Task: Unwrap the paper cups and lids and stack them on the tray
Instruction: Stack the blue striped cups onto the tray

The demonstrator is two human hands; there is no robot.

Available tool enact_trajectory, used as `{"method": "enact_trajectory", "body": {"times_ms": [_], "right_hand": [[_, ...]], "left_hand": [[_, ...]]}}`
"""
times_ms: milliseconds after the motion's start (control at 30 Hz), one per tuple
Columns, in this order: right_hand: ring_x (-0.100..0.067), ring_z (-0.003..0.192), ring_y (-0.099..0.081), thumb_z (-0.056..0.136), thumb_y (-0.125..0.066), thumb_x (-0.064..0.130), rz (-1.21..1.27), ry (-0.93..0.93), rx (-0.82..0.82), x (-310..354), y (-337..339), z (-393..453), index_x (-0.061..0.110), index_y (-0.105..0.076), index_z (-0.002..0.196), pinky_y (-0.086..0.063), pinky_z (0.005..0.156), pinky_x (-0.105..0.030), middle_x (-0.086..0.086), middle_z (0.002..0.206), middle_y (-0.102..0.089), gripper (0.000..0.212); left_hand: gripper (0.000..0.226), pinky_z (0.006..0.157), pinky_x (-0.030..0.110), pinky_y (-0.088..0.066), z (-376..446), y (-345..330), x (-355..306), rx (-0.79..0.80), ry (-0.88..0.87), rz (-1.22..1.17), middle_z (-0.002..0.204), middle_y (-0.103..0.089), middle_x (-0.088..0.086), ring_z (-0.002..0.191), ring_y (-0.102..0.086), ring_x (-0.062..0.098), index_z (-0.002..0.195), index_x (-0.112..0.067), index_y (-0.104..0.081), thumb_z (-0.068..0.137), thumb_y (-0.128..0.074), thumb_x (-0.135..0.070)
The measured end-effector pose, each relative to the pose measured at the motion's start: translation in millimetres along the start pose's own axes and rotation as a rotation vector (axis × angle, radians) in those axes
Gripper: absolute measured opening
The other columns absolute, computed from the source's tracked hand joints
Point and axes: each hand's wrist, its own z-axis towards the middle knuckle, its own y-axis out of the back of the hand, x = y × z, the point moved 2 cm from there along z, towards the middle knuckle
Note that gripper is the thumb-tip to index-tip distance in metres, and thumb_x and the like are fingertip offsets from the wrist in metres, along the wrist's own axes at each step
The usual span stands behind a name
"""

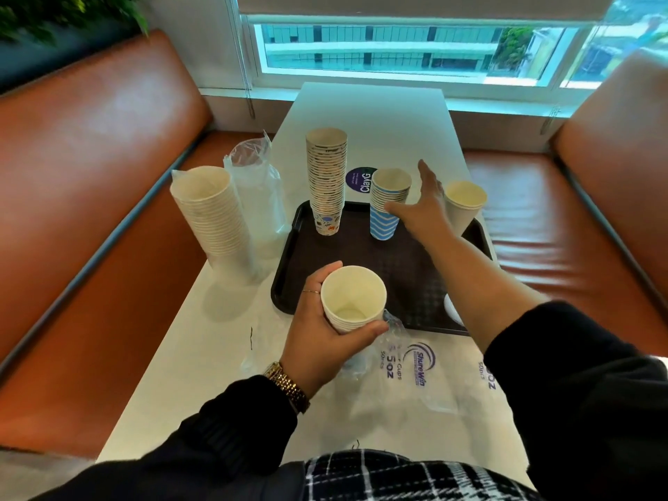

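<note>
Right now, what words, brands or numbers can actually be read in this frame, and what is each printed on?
"ClayG": round purple sticker on the table, behind the tray; its smaller text is too small to read.
"ShureWin": clear plastic wrapper lying on the table near the left hand.
"Cups", "5 OZ", "50pcs": same wrapper, partly creased.
"OZ", "50pcs": wrapper edge beside the right sleeve, cut off.
Prints on the patterned cup stack: too blurred to read.

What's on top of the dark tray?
On the dark brown plastic tray stand a tall patterned paper cup stack, a blue striped cup stack and white cups. The right arm covers part of it.
</note>
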Motion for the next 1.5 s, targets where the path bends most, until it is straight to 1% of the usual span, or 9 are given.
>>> {"method": "enact_trajectory", "body": {"times_ms": [100, 267, 467, 533, 667, 833, 967, 1067, 1500], "right_hand": [[-0.023, 0.142, -0.035, 0.080, -0.081, 0.016, 0.180, -0.030, -0.002, 3, 4, -27, 0.022, -0.030, 0.152, -0.036, 0.114, -0.046, -0.004, 0.157, -0.034, 0.088], [-0.013, 0.132, -0.048, 0.089, -0.071, 0.019, 0.436, -0.083, 0.062, 7, 11, -92, 0.021, -0.047, 0.142, -0.043, 0.109, -0.035, 0.004, 0.143, -0.052, 0.058], [-0.013, 0.114, -0.064, 0.096, -0.060, 0.012, 0.639, -0.039, 0.187, 18, 12, -160, 0.011, -0.064, 0.123, -0.051, 0.094, -0.024, 0.000, 0.119, -0.070, 0.027], [-0.019, 0.114, -0.065, 0.097, -0.059, 0.017, 0.659, -0.003, 0.253, 21, 9, -175, 0.013, -0.067, 0.119, -0.050, 0.098, -0.034, -0.002, 0.118, -0.070, 0.024], [-0.010, 0.113, -0.063, 0.096, -0.061, 0.016, 0.613, 0.014, 0.306, 25, 7, -189, 0.018, -0.061, 0.126, -0.049, 0.097, -0.028, 0.000, 0.122, -0.068, 0.031], [-0.017, 0.126, -0.055, 0.069, -0.081, 0.035, 0.586, 0.044, 0.447, 19, 8, -192, 0.040, -0.060, 0.125, -0.045, 0.108, -0.044, 0.003, 0.133, -0.060, 0.061], [-0.017, 0.131, -0.050, 0.069, -0.080, 0.031, 0.570, 0.157, 0.421, 19, 5, -197, 0.033, -0.076, 0.099, -0.037, 0.113, -0.050, 0.004, 0.137, -0.054, 0.030], [-0.017, 0.129, -0.051, 0.068, -0.080, 0.031, 0.555, 0.146, 0.409, 18, 4, -197, 0.032, -0.078, 0.085, -0.039, 0.112, -0.051, 0.005, 0.135, -0.056, 0.017], [-0.014, 0.132, -0.047, 0.086, -0.074, 0.023, 0.341, 0.291, 0.268, 29, 13, -196, 0.033, -0.063, 0.092, -0.046, 0.106, -0.045, 0.004, 0.141, -0.050, 0.016]], "left_hand": [[0.083, 0.087, 0.004, -0.041, 1, 0, 2, -0.003, -0.001, -0.006, 0.124, -0.049, -0.018, 0.112, -0.051, -0.007, 0.124, -0.042, -0.039, 0.061, -0.091, -0.023], [0.087, 0.091, 0.009, -0.044, 1, 0, 3, -0.007, -0.014, -0.014, 0.127, -0.052, -0.008, 0.114, -0.054, 0.004, 0.129, -0.039, -0.038, 0.060, -0.090, -0.030], [0.090, 0.085, 0.001, -0.039, 3, -1, 2, -0.009, -0.020, -0.029, 0.120, -0.051, -0.015, 0.107, -0.053, -0.010, 0.134, -0.027, -0.037, 0.062, -0.090, -0.022], [0.095, 0.087, 0.003, -0.040, 3, -1, 3, -0.012, -0.019, -0.033, 0.119, -0.050, -0.021, 0.107, -0.052, -0.013, 0.138, -0.028, -0.034, 0.061, -0.091, -0.022], [0.097, 0.089, 0.007, -0.044, -1, -3, 8, -0.006, -0.012, -0.035, 0.119, -0.050, -0.022, 0.110, -0.053, -0.008, 0.135, -0.034, -0.031, 0.060, -0.091, -0.023], [0.086, 0.088, 0.012, -0.047, -1, -4, 11, -0.018, -0.031, -0.061, 0.120, -0.053, -0.017, 0.111, -0.057, -0.001, 0.126, -0.037, -0.036, 0.063, -0.090, -0.019], [0.083, 0.089, 0.014, -0.047, -1, -6, 13, -0.031, -0.021, -0.077, 0.122, -0.054, -0.015, 0.110, -0.058, -0.002, 0.120, -0.044, -0.037, 0.055, -0.088, -0.033], [0.083, 0.087, 0.008, -0.045, -1, -6, 13, -0.020, -0.017, -0.065, 0.119, -0.051, -0.019, 0.107, -0.054, -0.012, 0.119, -0.045, -0.036, 0.061, -0.090, -0.019], [0.081, 0.078, 0.002, -0.043, -1, -5, 10, -0.008, -0.002, -0.042, 0.111, -0.051, -0.025, 0.096, -0.053, -0.022, 0.123, -0.032, -0.035, 0.064, -0.088, -0.016]]}}
